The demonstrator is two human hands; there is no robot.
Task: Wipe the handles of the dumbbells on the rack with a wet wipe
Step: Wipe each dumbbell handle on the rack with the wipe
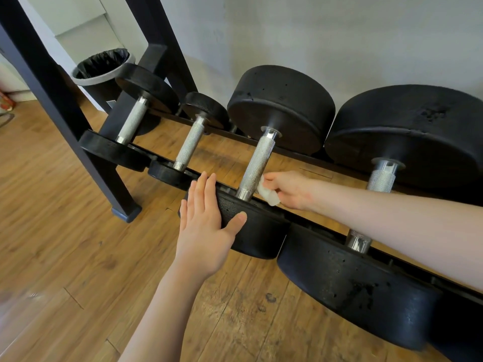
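Knurled steel handle [257, 167], crumpled wipe [268, 195]

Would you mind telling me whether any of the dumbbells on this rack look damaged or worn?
Yes. The largest dumbbell, at the right end of the rack, has pitted, chipped rubber on its far head and small holes and scuffs on its near head. The others look less worn.

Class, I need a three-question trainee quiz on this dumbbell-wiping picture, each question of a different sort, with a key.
1. True or false: the left hand holds the wet wipe.
2. How many dumbbell handles show on the rack?
3. The right hand presses the wipe against: A) the third handle from the left B) the bin C) the floor

Key: 1 false; 2 four; 3 A
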